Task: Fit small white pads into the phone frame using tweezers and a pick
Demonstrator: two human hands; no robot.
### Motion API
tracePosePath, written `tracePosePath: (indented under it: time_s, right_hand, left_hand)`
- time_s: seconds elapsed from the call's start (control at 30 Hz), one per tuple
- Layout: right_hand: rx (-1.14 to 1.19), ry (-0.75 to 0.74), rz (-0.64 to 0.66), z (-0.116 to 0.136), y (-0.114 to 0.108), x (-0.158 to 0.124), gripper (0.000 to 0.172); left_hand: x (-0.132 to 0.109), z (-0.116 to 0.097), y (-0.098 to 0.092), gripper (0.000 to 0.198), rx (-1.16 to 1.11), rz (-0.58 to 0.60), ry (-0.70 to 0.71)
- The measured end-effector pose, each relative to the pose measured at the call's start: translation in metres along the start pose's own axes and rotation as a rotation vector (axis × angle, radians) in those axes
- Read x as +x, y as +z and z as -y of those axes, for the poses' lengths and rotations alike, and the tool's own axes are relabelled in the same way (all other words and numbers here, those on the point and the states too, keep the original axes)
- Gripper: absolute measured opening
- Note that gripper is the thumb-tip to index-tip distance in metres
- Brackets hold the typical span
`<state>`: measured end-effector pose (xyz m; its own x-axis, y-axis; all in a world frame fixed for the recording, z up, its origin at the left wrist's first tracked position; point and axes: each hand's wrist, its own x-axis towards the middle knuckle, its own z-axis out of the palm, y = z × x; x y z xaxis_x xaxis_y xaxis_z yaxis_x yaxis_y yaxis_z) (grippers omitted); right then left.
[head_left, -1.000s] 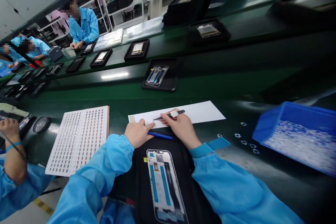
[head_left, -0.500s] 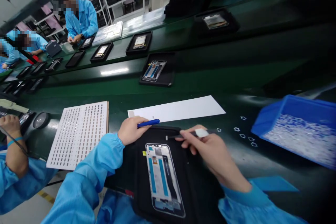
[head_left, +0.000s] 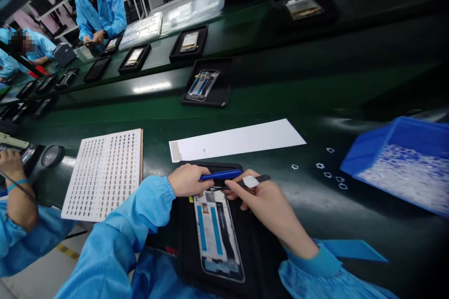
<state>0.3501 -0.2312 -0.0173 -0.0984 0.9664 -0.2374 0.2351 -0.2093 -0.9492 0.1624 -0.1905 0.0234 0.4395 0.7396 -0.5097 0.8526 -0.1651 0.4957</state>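
**Two hands work with small tools at the top end of an open phone frame**

In the lower middle of the frame, an open phone frame (head_left: 217,233) lies lengthwise in a black tray (head_left: 259,252) on a dark green bench (head_left: 351,205). Two blue strips show inside the phone frame.

The person's left hand (head_left: 187,181), in a blue sleeve, is clenched around a blue stick (head_left: 220,175), which lies level just above the frame's top end. The right hand (head_left: 266,201) pinches black tweezers (head_left: 261,178) with a white tag. Their tips point left, at the frame's top edge, just under the blue stick. Whether the tips touch the frame cannot be told.

Just beyond the hands lies a long white paper strip (head_left: 238,140). A white perforated board (head_left: 105,173) lies at the left. A blue bin (head_left: 400,149) of small white parts sits at the right edge, with small white square pieces (head_left: 328,175) loose on the bench near it.

At the far left edge, a co-worker's hand (head_left: 12,163) rests at another station. Further up, more phone frames in trays (head_left: 205,86) lie in a row.
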Motion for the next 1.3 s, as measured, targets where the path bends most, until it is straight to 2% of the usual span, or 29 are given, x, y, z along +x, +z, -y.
tracePosePath:
  time_s: [0.37,0.57,0.83,1.0,1.2,1.3]
  right_hand:
    - [-0.034,0.000,-0.002,-0.003,0.002,-0.001,0.047]
    - [-0.064,-0.014,-0.002,-0.006,0.001,-0.001,0.041]
    - [-0.096,-0.006,0.014,-0.003,0.001,-0.002,0.041]
    - [-0.123,-0.067,0.050,-0.002,-0.002,-0.007,0.034]
    - [-0.054,-0.083,0.026,-0.006,-0.004,-0.010,0.038]
    - [-0.114,-0.164,-0.012,-0.005,-0.001,-0.011,0.034]
  left_hand:
    - [-0.002,-0.005,-0.002,0.015,-0.010,0.022,-0.013]
    - [-0.004,-0.006,-0.003,0.015,-0.007,0.021,-0.002]
    - [-0.002,-0.005,0.004,0.019,0.151,-0.026,-0.005]
    - [-0.002,-0.009,0.007,0.024,0.253,-0.020,-0.022]
    - [-0.003,-0.010,0.006,0.024,0.258,-0.017,-0.044]
    - [-0.004,-0.009,0.006,0.024,0.254,-0.019,-0.040]
